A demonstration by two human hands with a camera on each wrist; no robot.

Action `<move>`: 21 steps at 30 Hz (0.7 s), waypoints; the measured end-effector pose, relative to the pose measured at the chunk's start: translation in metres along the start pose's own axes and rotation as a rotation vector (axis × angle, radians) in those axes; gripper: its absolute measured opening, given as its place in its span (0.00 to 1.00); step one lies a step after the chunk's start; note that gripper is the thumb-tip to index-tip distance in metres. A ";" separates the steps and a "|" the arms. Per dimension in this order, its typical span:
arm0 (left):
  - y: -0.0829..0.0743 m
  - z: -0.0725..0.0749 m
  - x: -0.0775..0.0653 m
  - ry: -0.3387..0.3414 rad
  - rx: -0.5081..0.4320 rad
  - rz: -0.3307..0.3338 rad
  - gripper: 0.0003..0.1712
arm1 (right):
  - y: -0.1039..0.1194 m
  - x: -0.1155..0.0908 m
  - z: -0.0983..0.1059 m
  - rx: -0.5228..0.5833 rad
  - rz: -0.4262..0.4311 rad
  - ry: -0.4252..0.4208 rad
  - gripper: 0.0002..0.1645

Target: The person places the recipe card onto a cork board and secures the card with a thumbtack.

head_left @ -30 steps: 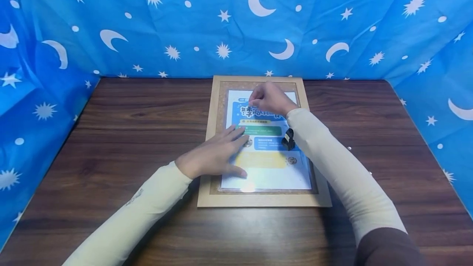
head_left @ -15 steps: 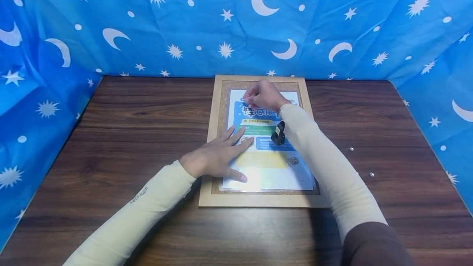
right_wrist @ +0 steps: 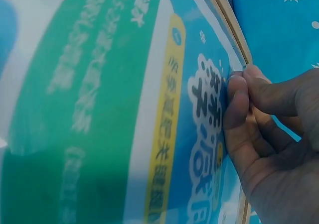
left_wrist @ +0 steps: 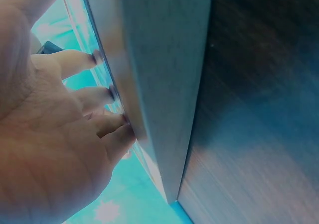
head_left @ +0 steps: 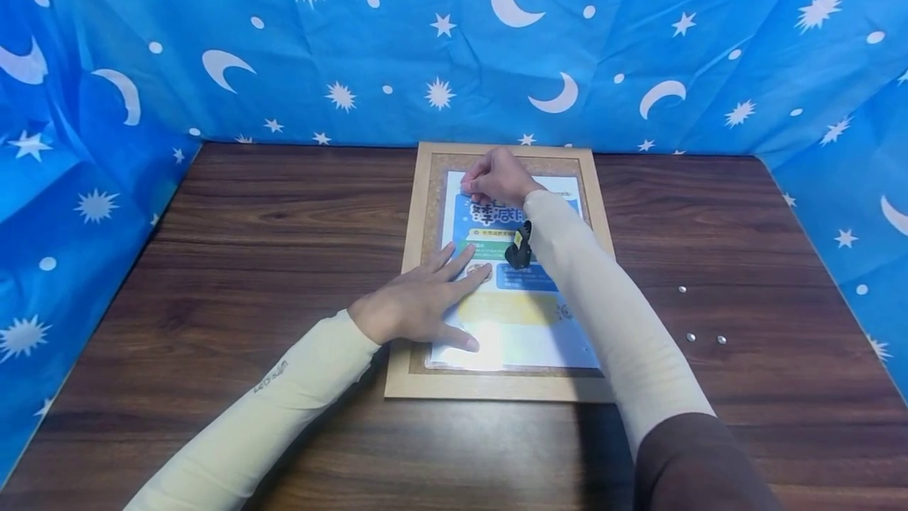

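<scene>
A printed sheet in a clear cover [head_left: 525, 345] lies on a wood-framed cork board [head_left: 496, 390]. My left hand [head_left: 418, 302] rests on the sheet's left side with fingers spread; in the left wrist view its fingertips touch the sheet beside the frame [left_wrist: 164, 84]. Near the sheet's upper left corner, my right hand [head_left: 500, 178] has thumb and index finger pinched together. The right wrist view shows a small shiny thumbtack [right_wrist: 244, 67], mostly hidden, at those fingertips, close against the sheet [right_wrist: 149, 134].
Three small silvery thumbtacks lie on the dark wooden table [head_left: 284, 243] right of the board, one thumbtack [head_left: 682, 289] farther back than the others. A blue curtain [head_left: 397, 38] with moons and stars stands along the table's back and sides.
My right hand has moved left over the sheet toward its upper left corner, still pinching. The left hand stays on the sheet. More of the thumbtacks on the table shows beside the right sleeve.
</scene>
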State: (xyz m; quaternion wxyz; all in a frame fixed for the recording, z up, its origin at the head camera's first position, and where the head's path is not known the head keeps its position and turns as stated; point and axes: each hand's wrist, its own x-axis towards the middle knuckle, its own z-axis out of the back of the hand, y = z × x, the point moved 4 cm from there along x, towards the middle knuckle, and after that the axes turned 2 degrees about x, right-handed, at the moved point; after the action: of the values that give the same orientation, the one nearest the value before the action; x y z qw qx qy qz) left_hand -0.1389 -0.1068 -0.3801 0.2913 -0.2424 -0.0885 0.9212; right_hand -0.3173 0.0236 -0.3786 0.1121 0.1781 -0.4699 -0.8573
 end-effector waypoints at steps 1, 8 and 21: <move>0.000 0.000 0.000 0.001 0.000 0.003 0.59 | 0.001 0.001 0.000 -0.003 0.000 0.001 0.07; -0.002 0.000 0.000 0.007 -0.001 0.000 0.59 | 0.005 0.007 -0.003 -0.017 -0.027 0.011 0.07; 0.000 -0.001 0.001 0.006 0.001 -0.008 0.59 | 0.008 0.013 -0.003 0.018 -0.053 0.060 0.07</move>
State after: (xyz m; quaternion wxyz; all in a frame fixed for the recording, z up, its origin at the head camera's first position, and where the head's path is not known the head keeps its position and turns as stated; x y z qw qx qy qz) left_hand -0.1393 -0.1065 -0.3809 0.2953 -0.2448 -0.0883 0.9193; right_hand -0.3278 0.0123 -0.3757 0.1017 0.2171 -0.4692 -0.8499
